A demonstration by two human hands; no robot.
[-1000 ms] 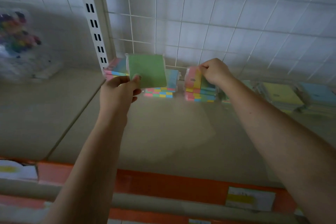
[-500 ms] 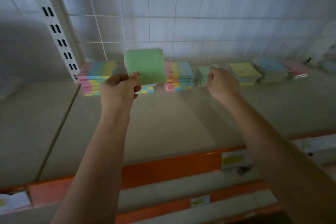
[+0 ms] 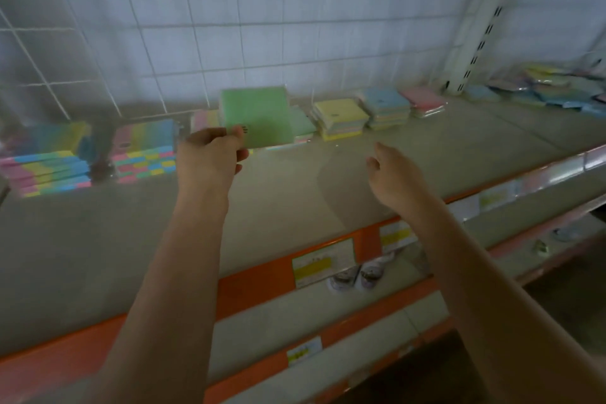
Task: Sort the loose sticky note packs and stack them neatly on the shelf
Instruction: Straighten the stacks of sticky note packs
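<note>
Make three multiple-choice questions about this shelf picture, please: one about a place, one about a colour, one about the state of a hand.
1. Where does the yellow stack lie?
A. between the green stack and the blue stack
B. on the lower shelf
C. at the far left end

2. What colour is the pack in the left hand?
A. pink
B. green
C. blue

3. What is the right hand doing?
A. gripping a pack
B. pressing on a stack
C. holding nothing, above the shelf

Answers: 1 A, green is left of it and blue right; 2 B, its whole face is green; 3 C, its fingers are loose and touch no pack.
</note>
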